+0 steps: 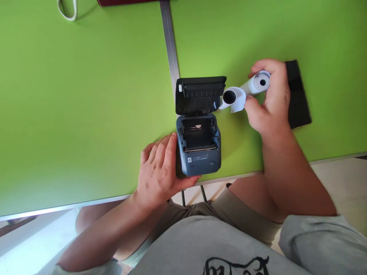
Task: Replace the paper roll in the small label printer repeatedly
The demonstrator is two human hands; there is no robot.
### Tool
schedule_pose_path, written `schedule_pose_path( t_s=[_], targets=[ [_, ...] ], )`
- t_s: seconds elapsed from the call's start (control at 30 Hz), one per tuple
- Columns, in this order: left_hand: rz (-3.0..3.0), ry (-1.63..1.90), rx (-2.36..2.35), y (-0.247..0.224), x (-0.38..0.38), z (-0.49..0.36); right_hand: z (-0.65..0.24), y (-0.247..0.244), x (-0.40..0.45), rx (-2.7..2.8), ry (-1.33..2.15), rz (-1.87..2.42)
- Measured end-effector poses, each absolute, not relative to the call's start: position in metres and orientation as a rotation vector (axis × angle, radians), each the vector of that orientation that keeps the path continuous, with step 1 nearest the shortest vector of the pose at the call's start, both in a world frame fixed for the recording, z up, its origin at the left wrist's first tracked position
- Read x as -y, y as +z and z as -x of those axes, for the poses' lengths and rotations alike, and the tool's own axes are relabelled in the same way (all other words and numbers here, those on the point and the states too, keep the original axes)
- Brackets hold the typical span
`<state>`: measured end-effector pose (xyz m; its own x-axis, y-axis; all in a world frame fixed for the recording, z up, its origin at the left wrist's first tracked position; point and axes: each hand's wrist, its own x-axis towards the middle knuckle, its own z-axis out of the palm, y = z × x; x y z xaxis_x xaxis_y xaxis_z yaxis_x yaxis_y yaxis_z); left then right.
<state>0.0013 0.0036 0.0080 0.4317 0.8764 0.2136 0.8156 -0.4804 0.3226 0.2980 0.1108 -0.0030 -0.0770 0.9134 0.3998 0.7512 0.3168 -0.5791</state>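
A dark blue-grey label printer stands near the table's front edge, its black lid swung up and its paper compartment exposed. My left hand grips it, with fingers along the left side and the thumb at the front. To the right of the lid is a white paper roll with a dark core and a loose paper end. Another white roll, with a pale core, lies between the thumb and curled fingers of my right hand. My right thumb tip is at the edge of the first roll's paper; the fingers are partly hidden.
A black phone-like slab lies flat, partly behind my right hand. A grey metal strip crosses the green table. At the far edge are a white loop and a dark red object.
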Motion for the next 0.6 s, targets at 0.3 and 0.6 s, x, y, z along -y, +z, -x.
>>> schedule_pose_path(
  t_s=[0.3, 0.6],
  targets=[
    [-2.480, 0.509, -1.501, 0.0089, -0.0039, -0.0015, -0.2960, -0.0084, -0.1095, 1.833, 0.074, 1.661],
    [-2.465, 0.503, -1.511, 0.0069, -0.0025, -0.0022, -0.2932, -0.0020, -0.1111, 1.787, 0.168, 1.817]
  ],
)
